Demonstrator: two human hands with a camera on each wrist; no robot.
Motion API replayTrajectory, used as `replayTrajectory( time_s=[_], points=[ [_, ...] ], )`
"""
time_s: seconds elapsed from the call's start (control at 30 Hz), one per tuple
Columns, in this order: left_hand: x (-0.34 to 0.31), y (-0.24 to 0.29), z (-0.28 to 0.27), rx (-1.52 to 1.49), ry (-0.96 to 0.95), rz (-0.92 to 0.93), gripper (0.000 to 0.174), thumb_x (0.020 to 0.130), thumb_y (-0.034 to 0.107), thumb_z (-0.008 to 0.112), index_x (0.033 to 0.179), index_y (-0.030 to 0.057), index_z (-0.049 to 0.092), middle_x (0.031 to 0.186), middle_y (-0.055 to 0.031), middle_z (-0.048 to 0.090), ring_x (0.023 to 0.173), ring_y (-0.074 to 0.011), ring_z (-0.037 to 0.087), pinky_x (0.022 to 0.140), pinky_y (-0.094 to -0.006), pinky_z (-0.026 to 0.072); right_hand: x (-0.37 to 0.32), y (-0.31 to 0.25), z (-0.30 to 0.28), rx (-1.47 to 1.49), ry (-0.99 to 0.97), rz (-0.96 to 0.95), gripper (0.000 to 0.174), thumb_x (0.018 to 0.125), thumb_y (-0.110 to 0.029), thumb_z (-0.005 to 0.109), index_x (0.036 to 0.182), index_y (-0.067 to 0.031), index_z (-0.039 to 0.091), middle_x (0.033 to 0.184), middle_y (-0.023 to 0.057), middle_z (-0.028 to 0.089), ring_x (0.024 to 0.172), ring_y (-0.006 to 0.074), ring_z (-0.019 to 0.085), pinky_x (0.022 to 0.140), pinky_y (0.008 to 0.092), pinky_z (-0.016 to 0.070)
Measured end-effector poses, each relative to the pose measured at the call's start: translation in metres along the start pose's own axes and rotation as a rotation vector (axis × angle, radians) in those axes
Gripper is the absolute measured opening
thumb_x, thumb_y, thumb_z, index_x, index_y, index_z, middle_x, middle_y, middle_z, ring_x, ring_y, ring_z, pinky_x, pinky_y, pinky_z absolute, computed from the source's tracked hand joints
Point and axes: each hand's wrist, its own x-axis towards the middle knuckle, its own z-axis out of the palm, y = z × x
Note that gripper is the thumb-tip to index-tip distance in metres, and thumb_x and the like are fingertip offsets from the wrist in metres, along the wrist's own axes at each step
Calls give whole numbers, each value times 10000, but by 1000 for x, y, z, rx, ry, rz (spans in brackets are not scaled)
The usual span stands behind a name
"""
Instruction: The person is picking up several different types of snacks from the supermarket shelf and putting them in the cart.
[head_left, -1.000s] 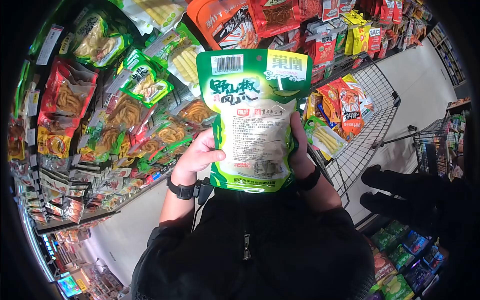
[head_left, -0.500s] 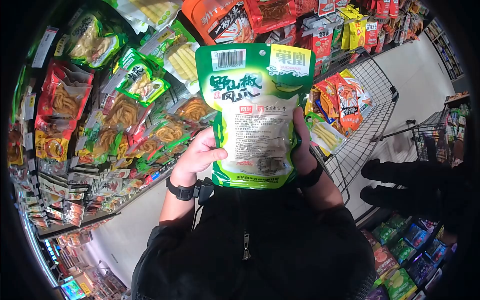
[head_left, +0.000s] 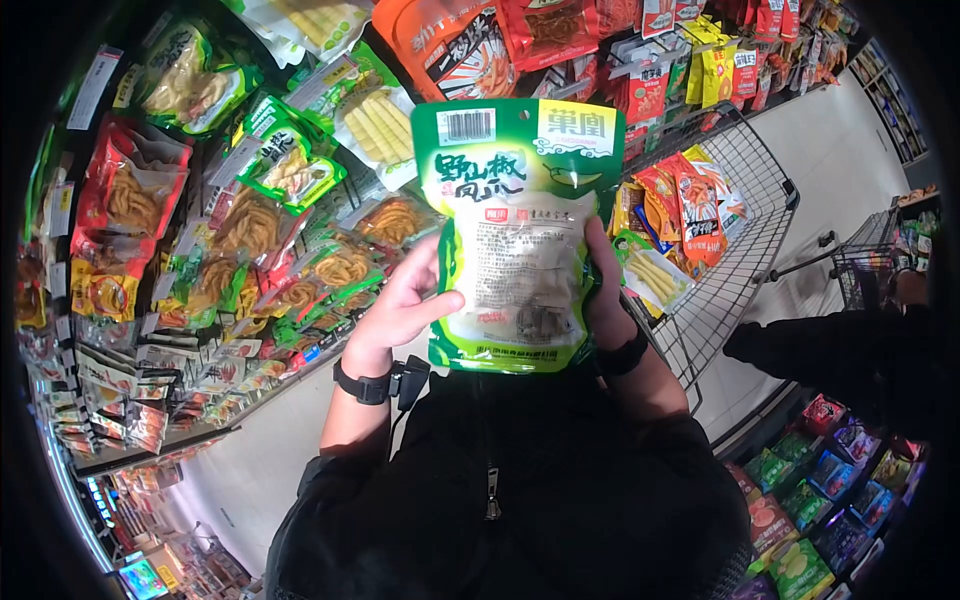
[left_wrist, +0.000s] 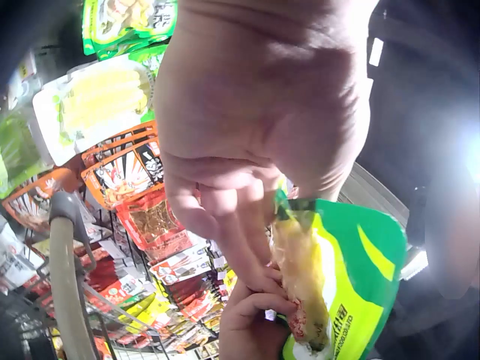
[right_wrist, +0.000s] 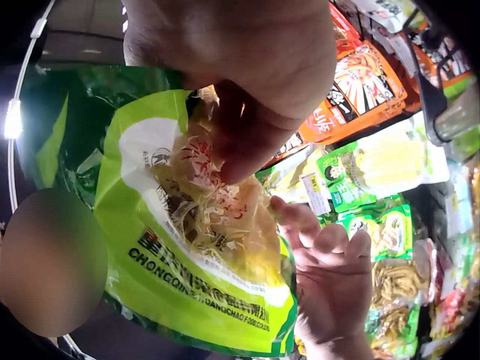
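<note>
Both hands hold a green and white pouch of chicken feet (head_left: 520,270) upright in front of the chest, its printed back turned to the head camera. My left hand (head_left: 405,300) grips the left edge, thumb on the front and fingers behind. The right hand (head_left: 604,290) grips the opposite edge, its thumb up along the side. In the left wrist view, fingers of both hands meet behind the pouch (left_wrist: 367,262). In the right wrist view, the pouch's clear part (right_wrist: 217,202) shows pale contents, and the left hand (right_wrist: 330,285) is beyond it.
A rack of hanging snack packs (head_left: 240,235) runs along the left and top. To the right stands a wire shopping cart (head_left: 735,260) holding several packs (head_left: 680,215). A dark-clad person (head_left: 830,360) and another cart (head_left: 865,265) are farther right, above a low display of bags (head_left: 810,500).
The pouch has shifted slightly right and tilted a little, still held in both hands. The left thumb has slid farther in over its front. The dark-clad person's legs have changed position.
</note>
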Motion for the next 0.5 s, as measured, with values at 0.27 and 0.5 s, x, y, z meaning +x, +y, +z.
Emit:
replayTrajectory(
  time_s=[0.27, 0.5],
  points=[
    [3, -2, 7, 407, -192, 135, 1217, 524, 243, 863, 1427, 92, 60, 1417, -125, 187, 1306, -217, 200, 1008, -343, 304, 5, 13, 28, -1018, -399, -372, 625, 803, -256, 632, 1323, -40, 359, 1239, 144, 324, 1085, 246, 406, 908, 355, 376],
    [6, -20, 1, -69, 94, -80, 497, 826, 56, 585, 1280, 13, 389, 1208, -71, 508, 1091, -157, 491, 935, -313, 384, 8, 1, 24, -1315, -614, -474, 531, 745, -180, 646, 1229, -41, 478, 1194, 148, 449, 1132, 279, 411, 920, 368, 370]
  ],
)
